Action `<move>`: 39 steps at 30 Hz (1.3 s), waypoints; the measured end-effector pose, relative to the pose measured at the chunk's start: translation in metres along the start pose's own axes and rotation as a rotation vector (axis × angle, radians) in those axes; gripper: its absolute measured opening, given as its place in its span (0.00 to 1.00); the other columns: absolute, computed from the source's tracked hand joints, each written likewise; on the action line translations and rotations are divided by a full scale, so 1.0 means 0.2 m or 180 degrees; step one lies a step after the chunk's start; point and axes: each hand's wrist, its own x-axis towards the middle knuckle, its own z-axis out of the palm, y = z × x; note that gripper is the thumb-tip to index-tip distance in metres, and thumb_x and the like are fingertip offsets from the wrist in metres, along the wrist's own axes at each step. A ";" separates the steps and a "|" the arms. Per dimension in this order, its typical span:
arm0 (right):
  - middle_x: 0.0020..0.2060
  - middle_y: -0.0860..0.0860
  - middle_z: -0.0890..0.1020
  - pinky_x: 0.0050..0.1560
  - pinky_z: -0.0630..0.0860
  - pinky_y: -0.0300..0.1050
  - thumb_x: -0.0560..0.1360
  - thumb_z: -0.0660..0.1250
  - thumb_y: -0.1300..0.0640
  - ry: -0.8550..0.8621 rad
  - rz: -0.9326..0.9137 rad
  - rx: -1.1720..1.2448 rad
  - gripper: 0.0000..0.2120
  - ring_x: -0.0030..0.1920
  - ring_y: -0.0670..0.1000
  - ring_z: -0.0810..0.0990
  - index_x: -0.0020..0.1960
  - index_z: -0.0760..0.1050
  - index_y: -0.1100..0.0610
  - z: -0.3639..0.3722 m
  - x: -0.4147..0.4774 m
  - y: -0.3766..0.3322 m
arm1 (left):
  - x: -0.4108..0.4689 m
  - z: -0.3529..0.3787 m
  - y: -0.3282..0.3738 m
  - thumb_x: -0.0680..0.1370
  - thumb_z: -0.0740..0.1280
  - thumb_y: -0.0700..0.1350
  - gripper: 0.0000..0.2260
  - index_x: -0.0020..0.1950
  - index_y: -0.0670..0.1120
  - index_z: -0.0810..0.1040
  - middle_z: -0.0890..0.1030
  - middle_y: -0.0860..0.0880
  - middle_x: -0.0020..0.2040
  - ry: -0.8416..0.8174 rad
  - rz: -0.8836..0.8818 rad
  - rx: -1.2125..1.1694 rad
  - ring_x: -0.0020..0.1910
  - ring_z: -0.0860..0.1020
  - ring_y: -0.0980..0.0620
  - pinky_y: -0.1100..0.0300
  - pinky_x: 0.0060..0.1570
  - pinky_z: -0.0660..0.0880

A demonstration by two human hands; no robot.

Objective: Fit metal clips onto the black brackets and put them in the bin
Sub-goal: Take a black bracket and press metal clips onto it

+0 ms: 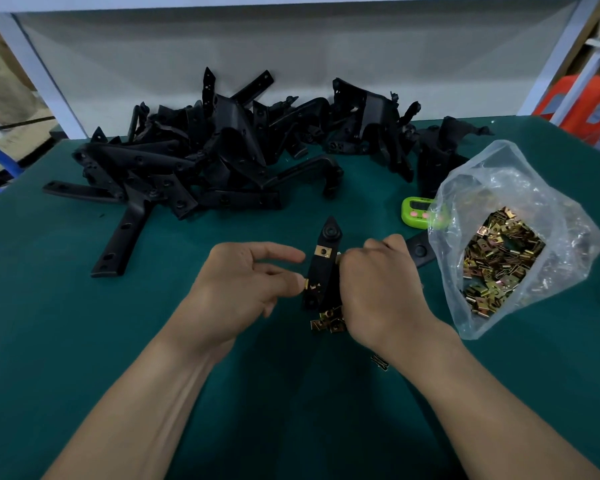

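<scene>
Bracket heap [222, 147] behind hands; clip bag [506, 237] right.

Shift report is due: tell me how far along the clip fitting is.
Done: one clip sits on the bracket that the right hand grips. In hand: the left hand pinches a second clip onto its edge. Left: the pile of brackets and the bag of clips; no bin shows.

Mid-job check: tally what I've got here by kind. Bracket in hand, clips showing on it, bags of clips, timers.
held bracket: 1
clips on the held bracket: 2
bag of clips: 1
green timer: 1
Total: 5
</scene>
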 end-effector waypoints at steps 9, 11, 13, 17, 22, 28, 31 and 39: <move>0.30 0.47 0.66 0.49 0.53 0.47 0.67 0.66 0.62 -0.0038 -0.0051 -0.0013 0.15 0.39 0.52 0.63 0.32 0.62 0.50 0.00 0.00 -0.01 | 0.00 0.01 -0.02 0.71 0.76 0.32 0.13 0.50 0.47 0.86 0.83 0.42 0.34 -0.0048 0.0115 -0.0191 0.24 0.67 0.54 0.67 0.25 0.67; 0.30 0.46 0.66 0.48 0.52 0.47 0.68 0.66 0.63 -0.0039 -0.0029 0.0020 0.15 0.39 0.52 0.64 0.32 0.63 0.50 0.00 0.01 -0.01 | 0.00 0.02 -0.02 0.71 0.76 0.31 0.13 0.48 0.48 0.87 0.82 0.42 0.33 0.0029 0.0174 -0.0272 0.24 0.67 0.53 0.67 0.25 0.67; 0.30 0.46 0.66 0.49 0.53 0.47 0.68 0.66 0.63 -0.0045 -0.0043 0.0045 0.15 0.39 0.52 0.64 0.32 0.63 0.49 0.00 0.01 -0.01 | 0.00 0.03 -0.03 0.71 0.75 0.31 0.13 0.46 0.49 0.87 0.82 0.41 0.33 0.0095 0.0193 -0.0314 0.24 0.67 0.53 0.67 0.25 0.66; 0.29 0.46 0.65 0.49 0.53 0.47 0.67 0.66 0.63 -0.0037 -0.0045 0.0058 0.15 0.39 0.52 0.64 0.32 0.62 0.49 -0.01 0.01 -0.01 | 0.01 0.05 -0.04 0.71 0.74 0.29 0.14 0.46 0.48 0.86 0.82 0.43 0.33 0.0144 0.0187 -0.0383 0.24 0.66 0.54 0.67 0.24 0.66; 0.31 0.45 0.66 0.47 0.51 0.47 0.67 0.68 0.62 0.0071 -0.0024 0.0080 0.17 0.39 0.52 0.64 0.33 0.61 0.48 0.00 0.00 0.00 | 0.01 0.05 -0.05 0.74 0.73 0.31 0.14 0.54 0.46 0.85 0.82 0.45 0.36 -0.0138 0.0064 -0.0698 0.24 0.66 0.56 0.67 0.26 0.66; 0.37 0.44 0.77 0.45 0.50 0.45 0.66 0.70 0.59 0.0295 0.0179 0.0212 0.10 0.40 0.49 0.64 0.40 0.71 0.46 -0.01 0.01 0.02 | 0.03 0.02 -0.03 0.70 0.74 0.42 0.12 0.52 0.46 0.88 0.76 0.42 0.46 -0.0704 -0.0246 -0.1389 0.23 0.66 0.58 0.67 0.28 0.68; 0.36 0.44 0.76 0.45 0.51 0.45 0.66 0.70 0.61 0.0346 0.0175 0.0255 0.12 0.39 0.49 0.65 0.38 0.70 0.46 -0.01 0.00 0.02 | 0.03 0.02 -0.03 0.68 0.75 0.44 0.08 0.46 0.48 0.88 0.81 0.48 0.43 -0.0734 -0.0310 -0.1478 0.22 0.67 0.58 0.67 0.29 0.70; 0.31 0.44 0.69 0.45 0.51 0.47 0.65 0.72 0.62 0.0403 0.0136 0.0216 0.23 0.37 0.51 0.63 0.33 0.57 0.47 -0.02 -0.01 0.01 | 0.03 0.01 -0.04 0.68 0.75 0.45 0.10 0.47 0.45 0.88 0.83 0.45 0.44 -0.0532 -0.0313 -0.1294 0.24 0.70 0.56 0.67 0.28 0.70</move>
